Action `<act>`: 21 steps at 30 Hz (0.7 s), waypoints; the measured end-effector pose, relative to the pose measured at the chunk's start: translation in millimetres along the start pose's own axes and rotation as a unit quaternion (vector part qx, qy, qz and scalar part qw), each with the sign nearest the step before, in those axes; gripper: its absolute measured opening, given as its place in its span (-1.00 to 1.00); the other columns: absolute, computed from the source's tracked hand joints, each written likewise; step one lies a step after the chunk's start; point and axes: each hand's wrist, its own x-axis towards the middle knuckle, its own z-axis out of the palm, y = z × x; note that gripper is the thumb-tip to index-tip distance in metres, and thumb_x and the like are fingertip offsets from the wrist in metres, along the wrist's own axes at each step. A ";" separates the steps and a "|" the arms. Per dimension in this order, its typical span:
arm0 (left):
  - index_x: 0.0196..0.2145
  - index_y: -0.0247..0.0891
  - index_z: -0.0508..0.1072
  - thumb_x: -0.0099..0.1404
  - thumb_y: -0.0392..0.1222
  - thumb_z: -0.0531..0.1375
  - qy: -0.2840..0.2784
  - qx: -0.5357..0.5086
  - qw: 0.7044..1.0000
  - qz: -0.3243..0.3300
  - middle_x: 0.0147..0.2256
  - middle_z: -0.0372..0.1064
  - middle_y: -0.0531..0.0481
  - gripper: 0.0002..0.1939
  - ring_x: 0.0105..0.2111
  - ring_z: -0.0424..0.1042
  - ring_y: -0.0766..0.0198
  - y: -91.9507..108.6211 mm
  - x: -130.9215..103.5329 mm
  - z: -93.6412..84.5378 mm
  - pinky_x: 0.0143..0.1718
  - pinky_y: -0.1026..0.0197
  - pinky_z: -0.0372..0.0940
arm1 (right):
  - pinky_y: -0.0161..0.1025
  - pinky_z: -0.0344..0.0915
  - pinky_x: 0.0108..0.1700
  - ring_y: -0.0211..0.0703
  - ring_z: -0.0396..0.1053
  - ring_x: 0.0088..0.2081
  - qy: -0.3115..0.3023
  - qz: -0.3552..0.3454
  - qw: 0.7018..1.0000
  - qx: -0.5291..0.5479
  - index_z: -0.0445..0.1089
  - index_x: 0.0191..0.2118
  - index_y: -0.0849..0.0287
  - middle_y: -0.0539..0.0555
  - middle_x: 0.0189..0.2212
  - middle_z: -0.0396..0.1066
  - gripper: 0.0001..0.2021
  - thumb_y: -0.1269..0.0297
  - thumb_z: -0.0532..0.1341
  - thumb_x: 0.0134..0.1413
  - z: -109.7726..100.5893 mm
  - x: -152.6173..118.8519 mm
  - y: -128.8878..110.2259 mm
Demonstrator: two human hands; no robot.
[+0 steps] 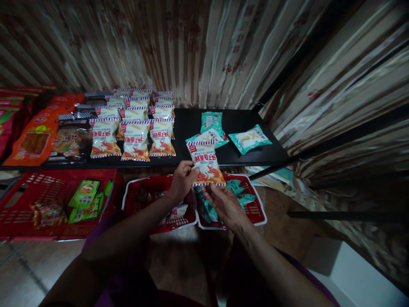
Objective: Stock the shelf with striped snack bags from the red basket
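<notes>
A white and orange snack bag (pixel 206 164) with a striped edge is between my two hands, upright at the black shelf's front edge. My left hand (pixel 183 181) pinches its left side. My right hand (pixel 225 204) has its fingers at the bottom edge of the bag. Similar bags (pixel 135 140) stand in rows on the black shelf (pixel 184 123), left of the held bag. Behind it lie teal snack bags (pixel 211 123), with another teal bag (pixel 251 139) farther right.
Below the shelf are a red basket (pixel 128 192) with a few packs, a red basket (pixel 260 209) of teal bags, and a larger red basket (pixel 19 213) with green packs. Dark bars (pixel 271 166) stand at the right; a curtain (pixel 191 51) hangs behind.
</notes>
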 end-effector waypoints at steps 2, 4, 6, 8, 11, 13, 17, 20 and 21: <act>-0.34 -0.25 0.27 -0.01 -0.09 0.30 0.007 -0.009 1.000 -0.007 -0.53 0.37 0.11 -0.66 -0.51 0.37 0.34 -4.7 0.3 1.8 -0.42 0.29 0.23 | -0.46 0.39 -0.33 -0.33 0.48 -0.43 0.005 0.009 1.000 -0.001 0.48 -0.57 0.15 -0.07 -0.54 0.52 -0.69 0.21 0.53 -0.56 0.0 1.5 0.5; -0.37 -0.24 0.26 -0.03 -0.07 0.31 0.015 -0.009 1.000 -0.015 -0.53 0.37 0.11 -0.65 -0.51 0.37 0.34 -7.6 -0.1 3.6 -0.42 0.29 0.23 | -0.47 0.40 -0.34 -0.34 0.47 -0.46 0.008 0.019 1.000 0.002 0.50 -0.55 0.18 -0.04 -0.55 0.52 -0.69 0.25 0.53 -0.57 -0.3 2.4 1.8; -0.40 -0.24 0.25 -0.05 -0.06 0.31 0.018 -0.002 1.000 -0.023 -0.55 0.35 0.12 -0.65 -0.53 0.35 0.35 -7.9 -1.4 5.0 -0.45 0.30 0.21 | -0.50 0.40 -0.36 -0.36 0.45 -0.48 0.009 0.024 1.000 0.007 0.50 -0.55 0.19 -0.04 -0.56 0.51 -0.69 0.28 0.54 -0.58 -0.6 2.9 2.9; -0.43 -0.24 0.25 -0.04 -0.04 0.30 0.017 -0.003 0.999 -0.039 -0.57 0.34 0.13 -0.66 -0.56 0.32 0.36 -6.3 -3.0 6.1 -0.49 0.31 0.19 | -0.52 0.40 -0.38 -0.38 0.44 -0.49 0.005 0.022 1.000 0.019 0.50 -0.55 0.18 -0.06 -0.56 0.51 -0.70 0.30 0.54 -0.57 -1.0 3.0 3.6; -0.46 -0.24 0.25 -0.05 -0.03 0.29 0.011 -0.034 0.997 -0.075 -0.57 0.34 0.13 -0.68 -0.57 0.31 0.37 -3.7 -5.0 7.5 -0.50 0.31 0.18 | -0.52 0.39 -0.39 -0.39 0.44 -0.48 -0.012 0.014 0.999 0.036 0.49 -0.53 0.16 -0.08 -0.55 0.50 -0.71 0.29 0.53 -0.52 -1.1 3.1 4.2; -0.45 -0.23 0.25 -0.06 -0.04 0.29 0.004 -0.063 0.994 -0.094 -0.55 0.34 0.13 -0.67 -0.54 0.33 0.35 -3.1 -5.2 7.5 -0.48 0.29 0.21 | -0.50 0.39 -0.36 -0.38 0.43 -0.48 -0.018 0.005 0.999 0.027 0.49 -0.53 0.15 -0.07 -0.55 0.50 -0.72 0.28 0.52 -0.50 -1.2 2.5 4.1; -0.41 -0.22 0.23 -0.03 -0.06 0.26 -0.027 -0.071 0.993 -0.089 -0.51 0.34 0.13 -0.68 -0.51 0.36 0.33 -3.3 -3.2 1.9 -0.44 0.27 0.24 | -0.39 0.38 -0.26 -0.34 0.44 -0.43 -0.034 -0.023 0.999 0.000 0.47 -0.55 0.10 -0.09 -0.53 0.50 -0.73 0.19 0.51 -0.46 -4.5 -2.0 -1.5; -0.38 -0.21 0.21 0.05 -0.09 0.21 -0.039 -0.034 0.997 -0.064 -0.52 0.29 0.16 -0.74 -0.52 0.33 0.36 -2.8 -2.5 -6.4 -0.46 0.30 0.21 | -0.25 0.37 -0.16 -0.22 0.47 -0.30 -0.051 -0.028 0.998 0.024 0.46 -0.49 0.06 -0.06 -0.47 0.52 -0.69 -0.03 0.42 -0.32 -9.7 -7.1 -10.4; -0.38 -0.20 0.20 0.07 -0.09 0.20 -0.041 -0.020 0.998 -0.053 -0.54 0.26 0.17 -0.75 -0.53 0.30 0.37 -2.7 -2.8 -8.9 -0.48 0.32 0.18 | -0.21 0.36 -0.13 -0.19 0.46 -0.26 -0.054 -0.026 0.998 0.033 0.47 -0.46 0.05 -0.05 -0.45 0.52 -0.68 -0.07 0.39 -0.29 -11.3 -8.4 -13.4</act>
